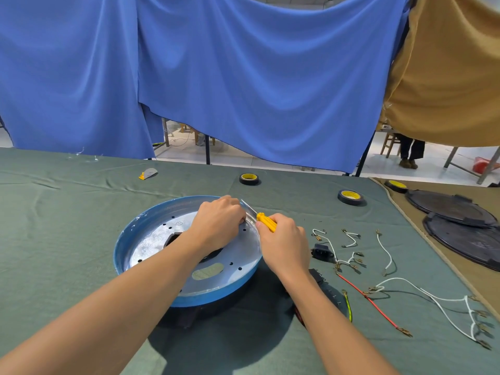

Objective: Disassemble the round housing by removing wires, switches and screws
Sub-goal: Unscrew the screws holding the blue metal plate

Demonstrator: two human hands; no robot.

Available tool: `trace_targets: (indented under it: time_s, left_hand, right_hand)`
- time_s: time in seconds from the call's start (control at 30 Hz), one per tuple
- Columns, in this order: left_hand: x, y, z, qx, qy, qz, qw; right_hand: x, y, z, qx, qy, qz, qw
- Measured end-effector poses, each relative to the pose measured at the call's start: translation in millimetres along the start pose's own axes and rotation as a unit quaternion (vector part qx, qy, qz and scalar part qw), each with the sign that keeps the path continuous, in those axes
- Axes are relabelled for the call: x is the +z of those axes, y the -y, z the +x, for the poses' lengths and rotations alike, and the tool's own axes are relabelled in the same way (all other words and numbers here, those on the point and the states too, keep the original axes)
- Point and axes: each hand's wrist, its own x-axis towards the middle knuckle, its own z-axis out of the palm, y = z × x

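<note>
Head view: left hand [219,223] curled at housing [216,296] rim, grip unclear; right hand [286,244] grips screwdriver [266,221]; wires [351,262] beside.

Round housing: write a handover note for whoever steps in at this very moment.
Left hand: rests on the housing near its far rim, fingers curled; what they hold is hidden.
Right hand: grips the screwdriver, shaft pointing at that rim.
Done: loose wires and a black socket lie on the cloth to the right.
Left: probably a screw at the far rim; other fasteners cannot be seen.
</note>
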Motion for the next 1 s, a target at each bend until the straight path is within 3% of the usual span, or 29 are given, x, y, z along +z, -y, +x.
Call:
trace_targets:
  time_s: [0.33,0.77,1.0]
  left_hand:
    - [-0.6,-5.9,-1.5,0.046,0.014,0.067,0.997]
    - [-6.4,1.4,7.2,0.226,0.019,0.165,0.960]
    - [-2.6,5.0,11.7,0.158,0.022,0.151,0.975]
  right_hand:
    - [0.6,2.3,-1.8,0.012,-0.003,-0.001,1.000]
    - [-6.0,6.9,-4.2,0.030,0.016,-0.022,0.999]
    - [-7.2,8.3,-4.7,0.031,0.019,-0.018,0.999]
